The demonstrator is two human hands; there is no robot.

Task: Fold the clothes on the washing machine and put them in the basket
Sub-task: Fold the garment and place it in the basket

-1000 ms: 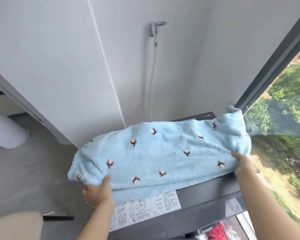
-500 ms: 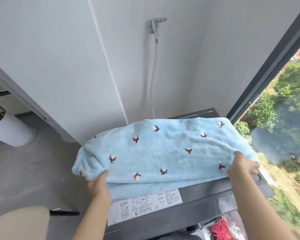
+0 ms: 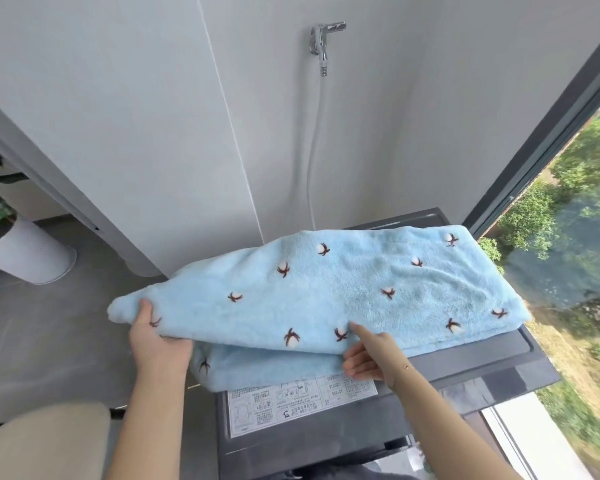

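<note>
A fluffy light-blue garment [image 3: 343, 289] with small white-and-brown sprigs lies folded lengthwise across the dark grey washing machine [image 3: 499, 362]. Its left end hangs past the machine's left edge. My left hand [image 3: 153, 337] grips that left end from below, thumb on top, and holds it lifted. My right hand [image 3: 371, 355] is at the middle of the garment's near edge, forefinger stretched out onto the top layer and the other fingers tucked under it. No basket is in view.
A white instruction sticker [image 3: 302, 407] sits on the machine's front. A tap [image 3: 323, 39] and hose run down the white wall behind. A white plant pot [image 3: 28, 254] stands on the grey floor at left. A window [image 3: 561, 188] is at right. A beige surface [image 3: 42, 441] is at bottom left.
My right hand has let go of the garment's right end and moved left to the middle of the near edge. My left hand has lifted the left end higher.
</note>
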